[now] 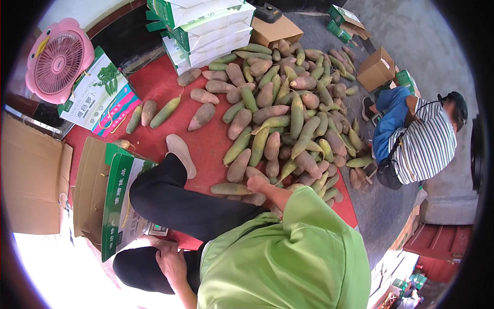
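I sit in a lime-green shirt and dark trousers beside a big heap of radishes, some green, some reddish-purple. My right hand reaches down to the heap's near edge, among purple radishes and just above a long green radish. Its fingers are too hidden to show whether they grip one. My left hand lies on my left thigh, fingers stretched out, holding nothing. Close to my knees stands an open green-and-white carton; what lies inside it is hidden. A small scale shows partly beside the carton.
A red mat lies under several loose radishes. At the left are a pink fan, a printed carton and a brown box. Stacked cartons stand behind the heap. Right of it, a person in a striped shirt sits near a box.
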Demonstrator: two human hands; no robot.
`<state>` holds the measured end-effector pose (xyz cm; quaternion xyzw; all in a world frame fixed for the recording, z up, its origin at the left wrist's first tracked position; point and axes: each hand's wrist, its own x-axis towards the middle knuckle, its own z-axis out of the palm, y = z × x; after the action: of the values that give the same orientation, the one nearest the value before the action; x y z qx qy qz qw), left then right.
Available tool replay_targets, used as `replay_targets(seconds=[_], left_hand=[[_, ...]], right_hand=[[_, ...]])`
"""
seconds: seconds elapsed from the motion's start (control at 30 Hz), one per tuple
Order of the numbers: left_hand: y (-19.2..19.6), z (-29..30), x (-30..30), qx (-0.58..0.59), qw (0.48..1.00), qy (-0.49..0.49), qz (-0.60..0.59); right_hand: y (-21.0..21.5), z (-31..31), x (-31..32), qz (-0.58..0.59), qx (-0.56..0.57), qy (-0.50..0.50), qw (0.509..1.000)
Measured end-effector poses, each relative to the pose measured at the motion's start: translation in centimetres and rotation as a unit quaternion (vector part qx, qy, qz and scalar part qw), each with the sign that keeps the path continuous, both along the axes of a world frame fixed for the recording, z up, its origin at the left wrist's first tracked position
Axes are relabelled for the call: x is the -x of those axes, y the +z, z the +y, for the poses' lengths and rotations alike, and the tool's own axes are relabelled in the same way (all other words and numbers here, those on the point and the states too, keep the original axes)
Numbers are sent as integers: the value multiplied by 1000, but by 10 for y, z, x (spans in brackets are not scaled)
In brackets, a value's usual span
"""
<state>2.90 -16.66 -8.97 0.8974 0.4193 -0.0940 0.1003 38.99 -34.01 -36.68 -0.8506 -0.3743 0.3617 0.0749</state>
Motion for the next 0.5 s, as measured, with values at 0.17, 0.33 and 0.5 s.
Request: replay_targets(seconds=[0.17,0.33,0.5], left_hand=[[1,-1,-1,15,1000,18,-7],[-1,-2,2,13,1000,15,1],[1,0,0,-6,1000,-18,-1]], right_hand=[[6,6,2,23,13,6,1000],[8,5,4,21,12,33,999],[6,-2,-2,-2,-43,3,999]])
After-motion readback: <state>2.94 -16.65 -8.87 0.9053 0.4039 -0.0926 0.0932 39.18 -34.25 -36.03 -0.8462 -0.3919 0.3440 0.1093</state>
